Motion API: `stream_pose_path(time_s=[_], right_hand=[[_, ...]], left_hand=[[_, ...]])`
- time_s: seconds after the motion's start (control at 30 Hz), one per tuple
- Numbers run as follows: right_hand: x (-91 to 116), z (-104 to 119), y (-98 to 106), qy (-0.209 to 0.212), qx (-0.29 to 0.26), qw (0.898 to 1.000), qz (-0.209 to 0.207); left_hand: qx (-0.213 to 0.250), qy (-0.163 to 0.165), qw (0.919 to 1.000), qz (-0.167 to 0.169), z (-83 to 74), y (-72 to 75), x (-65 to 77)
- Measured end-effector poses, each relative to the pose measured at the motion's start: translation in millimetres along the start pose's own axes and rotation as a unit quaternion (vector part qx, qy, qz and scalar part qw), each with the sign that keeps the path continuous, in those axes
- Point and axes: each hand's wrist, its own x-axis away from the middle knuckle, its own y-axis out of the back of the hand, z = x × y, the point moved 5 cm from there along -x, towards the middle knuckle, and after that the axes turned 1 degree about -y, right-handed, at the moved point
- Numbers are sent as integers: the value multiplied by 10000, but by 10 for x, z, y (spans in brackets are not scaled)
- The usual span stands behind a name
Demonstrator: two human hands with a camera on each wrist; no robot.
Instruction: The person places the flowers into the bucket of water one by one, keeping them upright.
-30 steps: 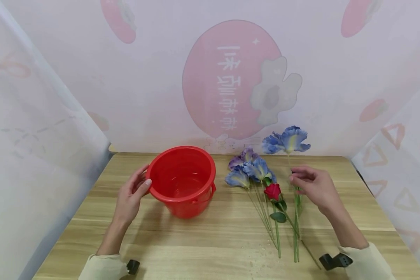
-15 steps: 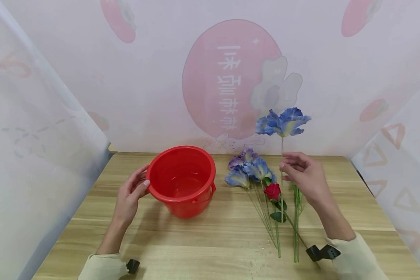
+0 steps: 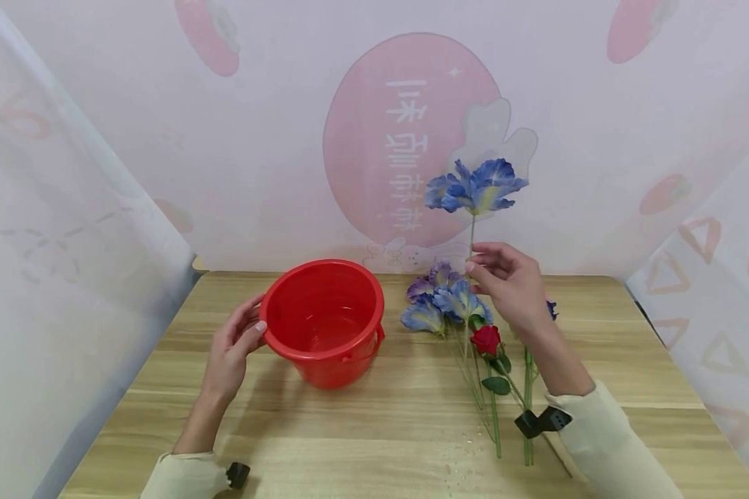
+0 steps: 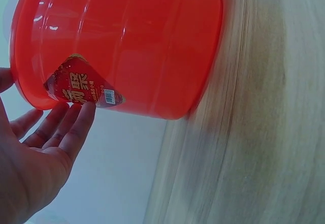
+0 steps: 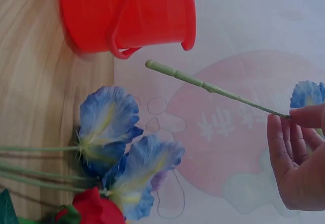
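Observation:
My left hand (image 3: 227, 350) rests against the left side of a red plastic bucket (image 3: 333, 374), its thumb at the rim. In the left wrist view, its fairly straight fingers (image 4: 76, 130) touch the outer wall by a red label (image 4: 84, 82). My right hand (image 3: 508, 287) pinches the thin stem of a blue iris (image 3: 477, 186) between thumb and fingers. That iris stands upright above the other flowers; in the right wrist view, the stem's cut end (image 5: 150, 64) hangs free near the bucket. Inside the bucket only its bare red floor shows.
More blue irises (image 3: 458, 299) and a purple one (image 3: 443, 274) lie on the wooden table (image 3: 349, 443). A red rose (image 3: 487, 341) with green leaves lies beside them. Green stems (image 3: 528, 430) lie under my right forearm. Water drops dot the tabletop. A printed curtain hangs behind.
My right hand has lifted the blue iris and carried it leftward, over the lying flowers. The left hand and the bucket have stayed put.

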Motion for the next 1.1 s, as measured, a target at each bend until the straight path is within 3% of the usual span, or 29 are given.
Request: stream_pose_path(time_s=[0.73, 1.1], right_hand=[[-303, 385, -631, 764, -866, 9932, 171], [-398, 642, -931, 1195, -921, 9883, 203]], left_hand=[[-34, -51, 10000, -13, -1, 0, -5], [39, -62, 10000, -21, -3, 7, 1]])
